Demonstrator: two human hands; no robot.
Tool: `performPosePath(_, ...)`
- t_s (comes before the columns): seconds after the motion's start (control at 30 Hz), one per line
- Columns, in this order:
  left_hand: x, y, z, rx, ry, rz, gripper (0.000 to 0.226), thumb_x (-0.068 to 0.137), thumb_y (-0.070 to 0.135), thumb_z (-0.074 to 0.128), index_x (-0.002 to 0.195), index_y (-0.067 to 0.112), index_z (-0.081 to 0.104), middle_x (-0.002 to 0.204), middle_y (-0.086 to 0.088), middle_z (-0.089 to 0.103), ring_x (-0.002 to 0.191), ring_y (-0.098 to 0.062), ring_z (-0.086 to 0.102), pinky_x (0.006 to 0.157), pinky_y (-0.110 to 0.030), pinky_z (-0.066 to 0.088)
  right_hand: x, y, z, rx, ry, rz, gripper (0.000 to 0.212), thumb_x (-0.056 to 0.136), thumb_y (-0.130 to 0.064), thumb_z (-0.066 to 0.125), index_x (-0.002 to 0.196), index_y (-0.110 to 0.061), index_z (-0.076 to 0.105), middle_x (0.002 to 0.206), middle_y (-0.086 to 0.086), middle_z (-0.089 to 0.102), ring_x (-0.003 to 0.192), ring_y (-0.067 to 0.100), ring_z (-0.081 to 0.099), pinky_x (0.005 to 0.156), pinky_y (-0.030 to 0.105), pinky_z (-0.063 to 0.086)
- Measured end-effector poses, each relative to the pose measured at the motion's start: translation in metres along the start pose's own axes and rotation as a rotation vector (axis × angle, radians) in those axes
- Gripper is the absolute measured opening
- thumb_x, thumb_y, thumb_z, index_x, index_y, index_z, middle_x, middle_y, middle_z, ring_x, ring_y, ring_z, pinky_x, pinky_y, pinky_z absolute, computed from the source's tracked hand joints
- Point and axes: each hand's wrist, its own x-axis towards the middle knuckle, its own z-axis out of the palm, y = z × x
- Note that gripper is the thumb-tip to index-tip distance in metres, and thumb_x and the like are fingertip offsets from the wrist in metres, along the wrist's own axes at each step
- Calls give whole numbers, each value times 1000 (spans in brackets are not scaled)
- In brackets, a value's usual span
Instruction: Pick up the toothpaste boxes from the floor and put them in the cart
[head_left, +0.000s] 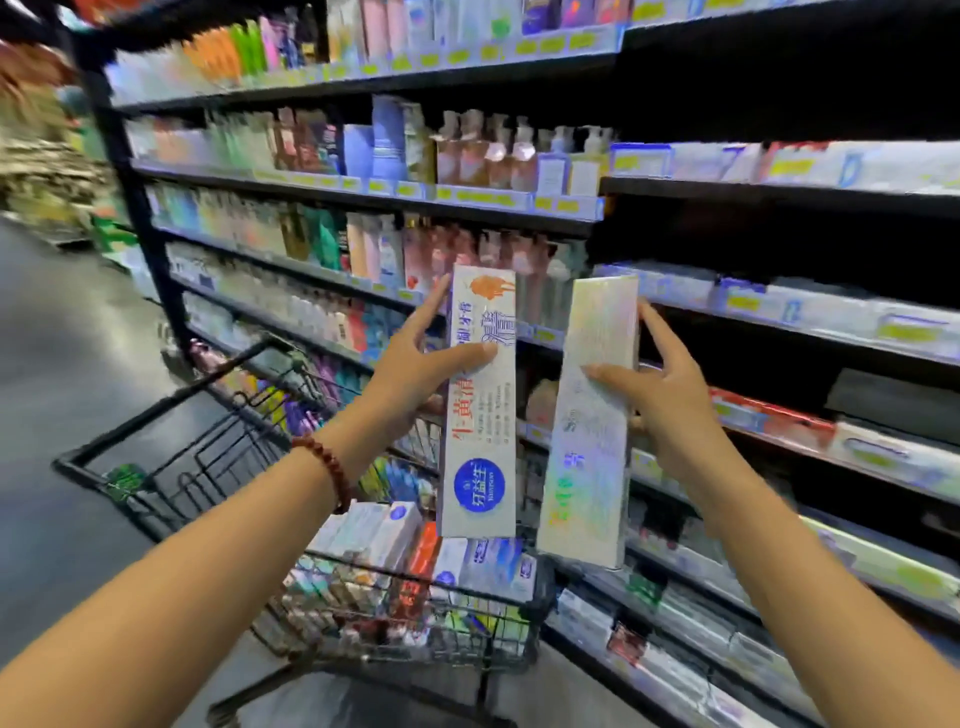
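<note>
Toothpaste boxes stand upright, a white box (480, 405) pinched in my left hand (415, 374), a shimmery box (589, 421) in my right hand (670, 400); I should lower both flat into the cart (171, 415) at seven o'clock.

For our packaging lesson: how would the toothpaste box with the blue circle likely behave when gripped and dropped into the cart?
The box with the blue circle probably stays stiff: the left hand holds it upright mid-length without sagging. Likely light. Flat faces shouldn't roll in the cart.
</note>
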Motion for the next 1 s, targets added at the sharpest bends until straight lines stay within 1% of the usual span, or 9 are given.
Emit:
performPosePath(0.13, 26, -31, -58, 56, 67, -7, 78, 80, 18, 74, 140, 46, 32, 126, 0, 62, 95, -24, 68, 57, -29, 54, 34, 39, 54, -10, -32, 32, 78, 82, -8, 70, 143, -39, 32, 133, 0, 55, 97, 11, 64, 75, 38, 58)
performPosePath(0.27, 53, -75, -80, 54, 78, -61, 79, 83, 12, 69, 145, 39, 29, 117, 14, 63, 91, -12, 69, 61, -22, 55, 61, 87, 78, -53, -63, 95, 82, 80, -8, 73, 144, -38, 32, 139, 1, 51, 116, 22, 58, 91, 47, 52)
performPosePath(0.4, 85, -128, -79, 27, 70, -151, 83, 80, 10, 72, 145, 39, 29, 128, 1, 59, 91, -17, 68, 59, -22, 54, 86, 138, 84, -124, -67, 138, 82, 77, -9, 75, 137, -49, 36, 136, -7, 52, 116, 22, 57, 89, 48, 53)
performPosePath(0.5, 111, -172, -73, 63, 56, -190, 83, 78, 11, 74, 142, 41, 31, 131, 2, 57, 84, -16, 68, 60, -24, 55, 105, 181, 82, -244, -46, 171, 88, 72, -21, 78, 144, -41, 32, 139, -11, 47, 119, 17, 53, 95, 49, 48)
performPosePath(0.63, 143, -234, -60, 80, 74, -283, 84, 80, 4, 71, 143, 37, 28, 123, 6, 61, 78, -10, 68, 69, -27, 58, 124, 239, 78, -378, -40, 255, 88, 78, -18, 75, 148, -33, 25, 147, -3, 40, 127, 20, 45, 100, 37, 41)
performPosePath(0.7, 155, -266, -51, 91, 71, -344, 83, 80, -1, 70, 146, 29, 29, 119, 12, 61, 76, 3, 66, 69, -20, 56, 129, 270, 78, -424, -47, 311, 87, 79, -16, 73, 149, -32, 24, 147, -6, 39, 127, 15, 42, 94, 27, 36)
performPosePath(0.8, 164, -314, -43, 158, 59, -395, 80, 80, -4, 68, 143, 25, 29, 104, 27, 53, 74, 19, 59, 66, -8, 50, 135, 314, 80, -496, -99, 410, 85, 82, -20, 71, 149, -33, 21, 144, -3, 41, 122, 17, 46, 90, 31, 40)
performPosePath(0.9, 169, -363, -42, 190, 23, -492, 88, 77, -4, 71, 148, 18, 24, 126, 12, 53, 89, 11, 60, 88, -20, 52, 138, 352, 82, -597, -132, 513, 84, 85, -25, 68, 150, -33, 16, 146, 3, 43, 122, 26, 49, 82, 30, 39)
performPosePath(1.0, 169, -402, -42, 206, -4, -570, 96, 74, -3, 74, 150, 17, 20, 131, 7, 48, 90, 11, 59, 85, -12, 49, 135, 383, 87, -660, -150, 611, 83, 86, -27, 66, 150, -35, 15, 134, 10, 54, 110, 29, 56, 72, 30, 40)
